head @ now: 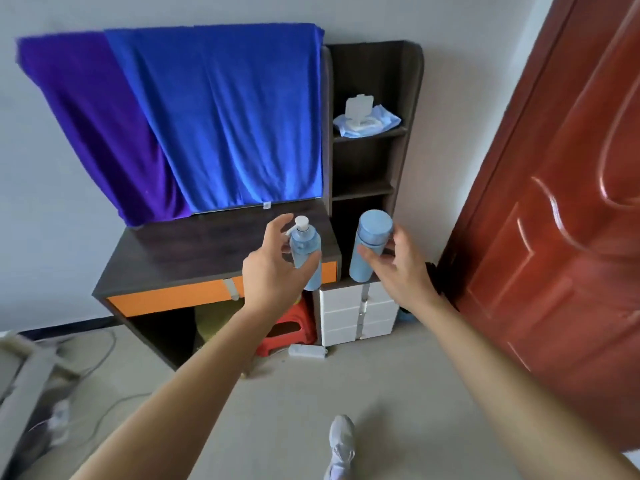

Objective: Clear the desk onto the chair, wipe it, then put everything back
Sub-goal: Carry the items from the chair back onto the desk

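My left hand [273, 268] grips a light blue pump bottle [304, 252] with a white pump head, held in the air in front of the desk's right end. My right hand [398, 268] holds a light blue cylindrical bottle [370, 247] with a wide cap, upright, in front of the shelf unit. The dark wooden desk [194, 258] with an orange drawer front stands against the wall, its top bare. No chair seat is plainly visible; a grey frame [20, 368] shows at the lower left edge.
Blue [225, 116] and purple [90, 123] cloths hang over the desk's back panel. A wet-wipe pack [363, 116] lies on the shelf unit [374, 161]. A red stool [287, 330] sits under the desk beside white drawers [356, 313]. A red door [561, 202] stands at right. Cables lie on the floor at left.
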Available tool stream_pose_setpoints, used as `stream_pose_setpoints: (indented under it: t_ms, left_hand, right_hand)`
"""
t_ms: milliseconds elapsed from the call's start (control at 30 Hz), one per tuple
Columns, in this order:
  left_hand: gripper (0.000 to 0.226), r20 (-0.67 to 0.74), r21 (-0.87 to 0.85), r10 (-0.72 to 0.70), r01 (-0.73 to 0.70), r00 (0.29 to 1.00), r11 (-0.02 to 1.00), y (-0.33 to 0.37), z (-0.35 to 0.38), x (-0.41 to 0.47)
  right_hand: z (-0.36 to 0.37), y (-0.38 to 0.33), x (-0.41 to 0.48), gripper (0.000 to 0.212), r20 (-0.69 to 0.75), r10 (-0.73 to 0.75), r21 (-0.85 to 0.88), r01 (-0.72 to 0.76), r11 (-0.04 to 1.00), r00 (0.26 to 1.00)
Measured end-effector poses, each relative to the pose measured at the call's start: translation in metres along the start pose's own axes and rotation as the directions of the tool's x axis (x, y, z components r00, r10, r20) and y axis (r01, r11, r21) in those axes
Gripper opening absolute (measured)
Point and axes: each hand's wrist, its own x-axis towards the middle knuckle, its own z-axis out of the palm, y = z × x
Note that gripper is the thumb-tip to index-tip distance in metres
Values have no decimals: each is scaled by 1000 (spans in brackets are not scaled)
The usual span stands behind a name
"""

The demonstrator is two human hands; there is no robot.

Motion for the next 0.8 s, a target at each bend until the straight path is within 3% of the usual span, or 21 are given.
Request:
stream_pose_setpoints:
  t_ms: [333, 667, 800]
  left_hand:
    - [62, 49, 124, -66, 60, 997, 990, -112, 49, 196]
    - [57, 70, 25, -129, 128, 989, 991, -203, 74, 334]
    - [60, 151, -20, -164, 169, 975, 985, -242, 100, 376]
  right_hand:
    - [108, 66, 208, 66, 104, 16, -46, -11, 999, 994]
    - [180, 90, 343, 54, 137, 131, -214, -100, 972, 982]
    - [201, 109, 372, 50, 59, 252, -175, -238, 955, 966]
